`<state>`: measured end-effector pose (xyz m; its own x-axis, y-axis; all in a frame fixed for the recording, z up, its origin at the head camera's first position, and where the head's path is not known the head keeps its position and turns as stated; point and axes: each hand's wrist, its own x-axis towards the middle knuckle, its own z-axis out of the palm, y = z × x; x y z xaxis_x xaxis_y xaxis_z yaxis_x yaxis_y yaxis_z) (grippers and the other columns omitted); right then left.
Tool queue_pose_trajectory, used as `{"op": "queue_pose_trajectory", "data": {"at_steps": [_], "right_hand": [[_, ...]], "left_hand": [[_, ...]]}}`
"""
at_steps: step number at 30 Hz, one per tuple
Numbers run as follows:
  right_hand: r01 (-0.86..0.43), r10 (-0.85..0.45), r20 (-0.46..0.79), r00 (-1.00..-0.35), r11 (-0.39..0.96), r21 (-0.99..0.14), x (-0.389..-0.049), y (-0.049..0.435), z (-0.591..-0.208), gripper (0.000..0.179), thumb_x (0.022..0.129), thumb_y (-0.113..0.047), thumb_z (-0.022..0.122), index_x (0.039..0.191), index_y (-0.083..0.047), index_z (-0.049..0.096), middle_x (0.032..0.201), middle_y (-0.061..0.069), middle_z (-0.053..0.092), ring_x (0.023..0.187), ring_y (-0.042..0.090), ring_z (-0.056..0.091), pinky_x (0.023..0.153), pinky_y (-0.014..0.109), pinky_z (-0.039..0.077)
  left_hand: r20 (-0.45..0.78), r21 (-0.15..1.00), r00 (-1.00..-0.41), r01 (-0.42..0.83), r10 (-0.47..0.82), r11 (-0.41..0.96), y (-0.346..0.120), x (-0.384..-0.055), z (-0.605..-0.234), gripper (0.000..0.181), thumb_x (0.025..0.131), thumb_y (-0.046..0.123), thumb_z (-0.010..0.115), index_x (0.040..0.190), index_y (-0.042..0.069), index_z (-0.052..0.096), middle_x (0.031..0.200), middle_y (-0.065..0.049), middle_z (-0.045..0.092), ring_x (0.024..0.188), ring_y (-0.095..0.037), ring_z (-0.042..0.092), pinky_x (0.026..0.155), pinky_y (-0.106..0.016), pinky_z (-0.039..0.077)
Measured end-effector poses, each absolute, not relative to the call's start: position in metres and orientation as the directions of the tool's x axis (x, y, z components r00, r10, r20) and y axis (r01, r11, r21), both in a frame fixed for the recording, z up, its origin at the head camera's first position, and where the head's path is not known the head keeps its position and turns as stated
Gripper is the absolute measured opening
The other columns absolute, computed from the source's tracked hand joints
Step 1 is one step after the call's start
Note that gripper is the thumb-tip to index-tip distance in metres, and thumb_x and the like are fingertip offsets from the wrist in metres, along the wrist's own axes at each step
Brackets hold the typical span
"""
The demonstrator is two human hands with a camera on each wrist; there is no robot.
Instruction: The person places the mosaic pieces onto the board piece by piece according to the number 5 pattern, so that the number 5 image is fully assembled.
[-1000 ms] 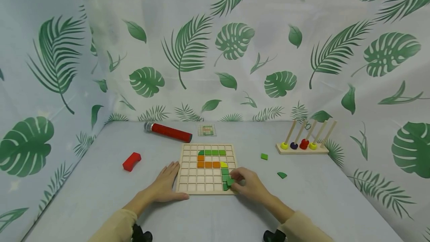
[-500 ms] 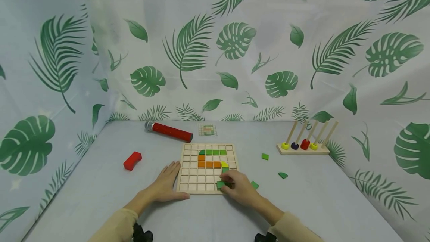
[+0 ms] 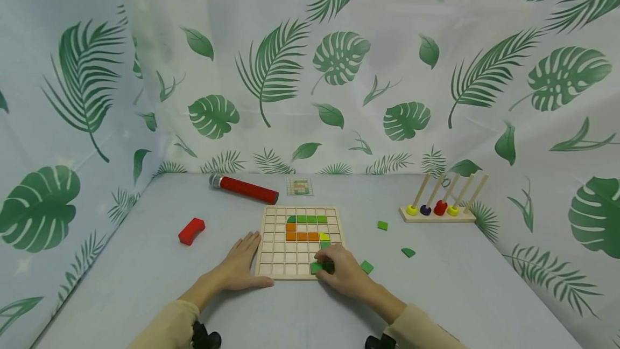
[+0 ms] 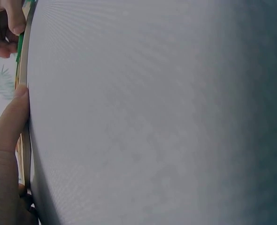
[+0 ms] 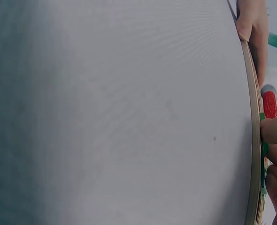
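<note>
A wooden grid board lies flat at the middle of the table. My left hand rests along its left edge with fingers extended; in the left wrist view the thumb touches the board's near edge. Over the board's lower right corner, my right hand pinches a green square tile at the bottom row. That hand hides some cells and tiles under it. Set in the grid are a row of green tiles, several orange tiles and a yellow tile.
Loose green tiles lie right of the board, one a quarter-round tile. A pattern card and red microphone lie behind it. A red block is at left, a peg stacker at back right.
My right hand has moved left from the board's right edge and now holds a green tile at the bottom row. A green tile lies beside the board on the table. My left hand stays put.
</note>
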<state>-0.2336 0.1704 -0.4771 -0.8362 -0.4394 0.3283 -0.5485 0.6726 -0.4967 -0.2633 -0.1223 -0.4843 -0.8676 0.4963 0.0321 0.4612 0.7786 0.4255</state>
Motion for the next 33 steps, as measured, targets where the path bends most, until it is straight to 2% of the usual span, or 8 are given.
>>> {"op": "queue_pose_trajectory", "data": {"at_steps": [14,22,27,33], "right_hand": [[-0.542,-0.415,0.351,-0.839,0.685,-0.486,-0.237,0.17,-0.477,0.026,0.076,-0.013,0.077,0.1,-0.011,0.067,0.092,-0.009,0.063,0.092,0.008,0.049,0.079,0.029,0.049],[-0.554,-0.421,0.363,-0.831,0.674,-0.488,-0.236,0.175,-0.474,0.026,0.077,-0.014,0.078,0.1,-0.009,0.067,0.093,-0.005,0.064,0.092,0.01,0.05,0.077,0.03,0.048],[-0.513,-0.355,0.378,-0.855,0.688,-0.514,-0.237,0.192,-0.467,0.025,0.08,-0.011,0.076,0.103,-0.006,0.066,0.096,-0.001,0.065,0.092,0.013,0.057,0.078,0.033,0.051],[-0.368,-0.201,0.33,-0.922,0.721,-0.587,-0.234,0.224,-0.465,0.022,0.083,-0.008,0.072,0.104,-0.007,0.065,0.096,-0.002,0.063,0.089,0.013,0.057,0.077,0.034,0.052]], "left_hand": [[0.02,0.421,-0.872,0.451,0.489,0.787,-0.122,-0.265,-0.486,0.117,0.07,0.072,0.063,0.148,-0.003,0.02,0.154,-0.016,0.02,0.142,-0.03,0.01,0.114,-0.047,0.009],[0.014,0.423,-0.869,0.453,0.494,0.785,-0.124,-0.265,-0.487,0.119,0.069,0.074,0.062,0.148,-0.003,0.019,0.154,-0.016,0.018,0.143,-0.03,0.009,0.114,-0.046,0.008],[0.016,0.411,-0.874,0.449,0.486,0.793,-0.123,-0.266,-0.489,0.118,0.069,0.074,0.061,0.149,-0.002,0.019,0.154,-0.015,0.019,0.143,-0.029,0.009,0.114,-0.046,0.009],[0.017,0.406,-0.877,0.445,0.48,0.798,-0.123,-0.265,-0.489,0.118,0.069,0.074,0.062,0.149,-0.002,0.02,0.154,-0.015,0.019,0.143,-0.029,0.01,0.114,-0.046,0.009]]}}
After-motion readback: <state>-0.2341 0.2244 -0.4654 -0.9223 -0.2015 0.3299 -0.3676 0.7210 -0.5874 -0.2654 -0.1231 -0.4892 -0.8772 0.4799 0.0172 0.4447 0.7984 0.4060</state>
